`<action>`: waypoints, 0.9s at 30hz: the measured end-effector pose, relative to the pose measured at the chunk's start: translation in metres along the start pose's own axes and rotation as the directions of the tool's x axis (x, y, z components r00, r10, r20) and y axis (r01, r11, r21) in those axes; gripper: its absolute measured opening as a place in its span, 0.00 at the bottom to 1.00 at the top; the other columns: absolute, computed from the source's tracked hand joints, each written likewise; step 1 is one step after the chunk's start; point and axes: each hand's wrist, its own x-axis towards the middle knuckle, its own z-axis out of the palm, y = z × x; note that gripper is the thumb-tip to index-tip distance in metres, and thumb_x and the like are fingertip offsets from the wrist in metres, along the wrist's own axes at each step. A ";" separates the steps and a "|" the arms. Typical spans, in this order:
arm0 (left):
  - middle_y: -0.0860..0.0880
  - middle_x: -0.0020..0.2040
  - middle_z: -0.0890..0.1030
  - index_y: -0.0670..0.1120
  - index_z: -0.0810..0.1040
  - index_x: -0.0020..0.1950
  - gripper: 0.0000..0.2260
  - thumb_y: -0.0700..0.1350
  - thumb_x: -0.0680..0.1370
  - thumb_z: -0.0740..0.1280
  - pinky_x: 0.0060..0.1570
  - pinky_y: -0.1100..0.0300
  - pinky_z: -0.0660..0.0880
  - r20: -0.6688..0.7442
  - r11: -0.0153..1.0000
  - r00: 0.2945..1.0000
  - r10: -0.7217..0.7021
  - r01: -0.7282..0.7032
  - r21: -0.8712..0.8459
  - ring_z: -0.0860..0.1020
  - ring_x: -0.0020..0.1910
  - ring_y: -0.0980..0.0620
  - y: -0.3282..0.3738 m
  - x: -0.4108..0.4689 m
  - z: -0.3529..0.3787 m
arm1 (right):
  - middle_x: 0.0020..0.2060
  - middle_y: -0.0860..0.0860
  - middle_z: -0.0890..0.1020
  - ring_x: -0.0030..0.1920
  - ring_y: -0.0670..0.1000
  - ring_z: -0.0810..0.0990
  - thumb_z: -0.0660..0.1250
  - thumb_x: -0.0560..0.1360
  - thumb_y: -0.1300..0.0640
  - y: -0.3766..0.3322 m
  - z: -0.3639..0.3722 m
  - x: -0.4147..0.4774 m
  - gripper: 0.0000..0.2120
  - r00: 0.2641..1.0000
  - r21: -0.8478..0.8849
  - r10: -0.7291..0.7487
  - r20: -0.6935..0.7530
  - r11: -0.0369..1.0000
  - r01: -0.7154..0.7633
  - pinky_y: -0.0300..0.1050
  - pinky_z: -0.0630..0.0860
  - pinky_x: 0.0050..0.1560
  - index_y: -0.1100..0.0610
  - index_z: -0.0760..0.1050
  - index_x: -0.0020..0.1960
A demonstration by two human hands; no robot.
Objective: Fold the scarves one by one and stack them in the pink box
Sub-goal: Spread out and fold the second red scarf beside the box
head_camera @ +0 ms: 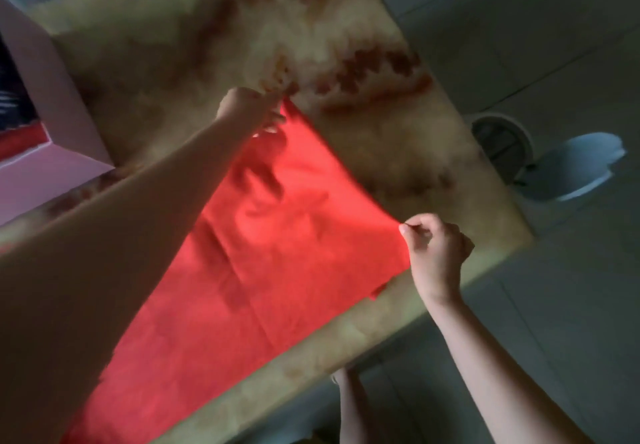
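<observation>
A red scarf point(277, 253) lies spread across the marbled table point(173, 63), with crease lines showing in the cloth. My left hand point(249, 108) reaches out and pinches the scarf's far corner. My right hand point(436, 249) pinches the corner near the table's right edge, so the edge between the two is pulled straight. The pink box point(59, 104) stands open at the left, holding folded cloth in red and dark striped colours. My left forearm hides part of the scarf's left side.
The table's right edge runs diagonally past my right hand, with tiled floor point(554, 45) beyond it. A round white fan point(502, 146) and a pale blue stool point(581, 166) stand on the floor at the right. A bare foot point(349, 395) shows below the table's near edge.
</observation>
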 end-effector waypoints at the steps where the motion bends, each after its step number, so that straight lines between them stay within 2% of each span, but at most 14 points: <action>1: 0.52 0.30 0.82 0.40 0.81 0.49 0.15 0.52 0.77 0.66 0.33 0.63 0.74 0.001 0.998 1.000 -0.002 0.002 0.062 0.81 0.32 0.57 0.006 0.009 0.006 | 0.36 0.49 0.82 0.44 0.56 0.81 0.70 0.71 0.55 0.008 0.002 0.008 0.02 0.998 -0.003 0.038 0.041 0.999 -0.038 0.45 0.61 0.51 0.53 0.79 0.42; 2: 0.46 0.39 0.84 0.39 0.80 0.53 0.18 0.54 0.77 0.66 0.39 0.60 0.74 -0.028 0.985 0.999 0.023 -0.018 0.173 0.82 0.42 0.50 0.010 0.013 0.012 | 0.36 0.49 0.83 0.45 0.55 0.81 0.69 0.71 0.52 0.015 0.003 0.013 0.04 0.995 -0.002 0.066 0.074 0.998 -0.066 0.46 0.62 0.51 0.52 0.80 0.42; 4: 0.39 0.55 0.80 0.41 0.78 0.59 0.19 0.53 0.77 0.65 0.50 0.55 0.72 -0.066 0.915 0.995 0.080 -0.047 0.401 0.78 0.56 0.43 0.006 0.015 0.018 | 0.36 0.48 0.83 0.44 0.54 0.81 0.67 0.71 0.50 0.026 0.002 0.014 0.06 0.990 0.013 0.081 0.113 0.996 -0.083 0.44 0.61 0.48 0.50 0.80 0.42; 6: 0.38 0.62 0.77 0.42 0.75 0.63 0.25 0.55 0.72 0.69 0.59 0.52 0.71 -0.021 0.908 0.998 0.056 -0.042 0.418 0.75 0.61 0.40 -0.011 0.019 0.022 | 0.38 0.48 0.83 0.44 0.54 0.80 0.67 0.70 0.56 0.033 -0.002 0.002 0.05 0.987 0.032 0.066 0.147 0.997 -0.071 0.42 0.58 0.47 0.50 0.81 0.44; 7: 0.38 0.63 0.75 0.42 0.74 0.64 0.29 0.57 0.69 0.70 0.61 0.50 0.71 -0.028 0.904 0.999 0.033 -0.018 0.428 0.74 0.62 0.39 -0.020 0.020 0.023 | 0.40 0.49 0.82 0.45 0.55 0.79 0.68 0.69 0.59 0.037 -0.005 -0.010 0.08 0.985 0.028 0.055 0.165 0.998 -0.060 0.41 0.57 0.47 0.51 0.81 0.47; 9: 0.38 0.64 0.74 0.43 0.72 0.65 0.28 0.55 0.71 0.72 0.64 0.48 0.69 -0.046 0.873 0.999 0.017 0.008 0.487 0.71 0.64 0.39 -0.035 0.021 0.021 | 0.44 0.49 0.81 0.48 0.58 0.77 0.70 0.66 0.64 0.042 -0.007 -0.035 0.16 0.979 0.024 0.043 0.201 0.999 -0.048 0.40 0.55 0.46 0.55 0.80 0.52; 12: 0.43 0.59 0.79 0.48 0.76 0.62 0.22 0.57 0.71 0.71 0.65 0.51 0.68 -0.074 0.862 0.996 0.039 0.004 0.506 0.72 0.64 0.42 -0.042 0.019 0.016 | 0.49 0.48 0.78 0.50 0.54 0.71 0.72 0.66 0.59 0.044 -0.004 -0.062 0.22 0.969 0.059 0.112 0.219 0.990 -0.128 0.39 0.54 0.47 0.59 0.76 0.59; 14: 0.46 0.56 0.81 0.49 0.79 0.59 0.19 0.57 0.72 0.71 0.65 0.52 0.67 -0.034 0.841 0.995 0.096 -0.063 0.537 0.73 0.62 0.44 -0.039 0.018 0.016 | 0.50 0.51 0.78 0.52 0.56 0.70 0.76 0.67 0.58 0.043 0.002 -0.065 0.19 0.962 0.038 0.189 0.198 0.979 -0.200 0.41 0.54 0.47 0.59 0.77 0.56; 16: 0.44 0.54 0.82 0.46 0.80 0.56 0.18 0.54 0.71 0.72 0.61 0.51 0.71 0.019 0.842 0.992 0.125 -0.116 0.526 0.77 0.58 0.43 -0.037 0.023 0.019 | 0.50 0.53 0.79 0.52 0.58 0.69 0.76 0.67 0.59 0.038 0.007 -0.060 0.14 0.958 0.026 0.236 0.165 0.970 -0.243 0.42 0.54 0.48 0.59 0.79 0.51; 20: 0.44 0.56 0.81 0.44 0.78 0.59 0.17 0.49 0.73 0.72 0.51 0.58 0.74 0.067 0.889 0.994 0.085 -0.106 0.445 0.78 0.57 0.44 -0.026 0.023 0.027 | 0.45 0.44 0.79 0.50 0.52 0.67 0.74 0.69 0.61 0.030 0.008 -0.050 0.08 0.953 0.198 0.282 0.112 0.933 -0.300 0.43 0.59 0.51 0.57 0.79 0.48; 22: 0.44 0.58 0.80 0.46 0.79 0.58 0.17 0.52 0.72 0.72 0.60 0.55 0.72 0.046 0.880 0.992 0.117 -0.125 0.458 0.75 0.61 0.45 -0.025 0.027 0.031 | 0.41 0.39 0.77 0.49 0.52 0.69 0.73 0.71 0.61 0.030 0.005 -0.045 0.07 0.956 0.308 0.279 0.093 0.905 -0.294 0.45 0.65 0.52 0.54 0.78 0.47; 24: 0.45 0.62 0.75 0.49 0.80 0.57 0.19 0.57 0.71 0.72 0.68 0.54 0.65 -0.023 0.864 0.990 0.139 -0.110 0.491 0.70 0.65 0.45 -0.017 0.024 0.034 | 0.40 0.42 0.78 0.46 0.54 0.75 0.71 0.72 0.64 0.030 0.004 -0.039 0.09 0.951 0.418 0.284 0.118 0.855 -0.307 0.44 0.69 0.48 0.51 0.76 0.46; 26: 0.44 0.61 0.77 0.48 0.80 0.57 0.21 0.61 0.71 0.69 0.68 0.51 0.65 -0.034 0.856 0.995 0.091 -0.061 0.513 0.71 0.65 0.44 -0.011 0.027 0.037 | 0.41 0.48 0.81 0.46 0.51 0.80 0.68 0.73 0.66 0.028 0.002 -0.035 0.12 0.935 0.492 0.322 0.151 0.796 -0.353 0.42 0.74 0.47 0.50 0.74 0.46; 27: 0.42 0.60 0.78 0.46 0.80 0.56 0.23 0.62 0.72 0.67 0.67 0.49 0.66 0.000 0.873 0.999 0.053 -0.046 0.486 0.73 0.63 0.43 -0.007 0.029 0.039 | 0.41 0.49 0.81 0.45 0.51 0.81 0.67 0.74 0.67 0.029 0.001 -0.034 0.13 0.936 0.479 0.327 0.131 0.806 -0.349 0.43 0.76 0.48 0.50 0.73 0.46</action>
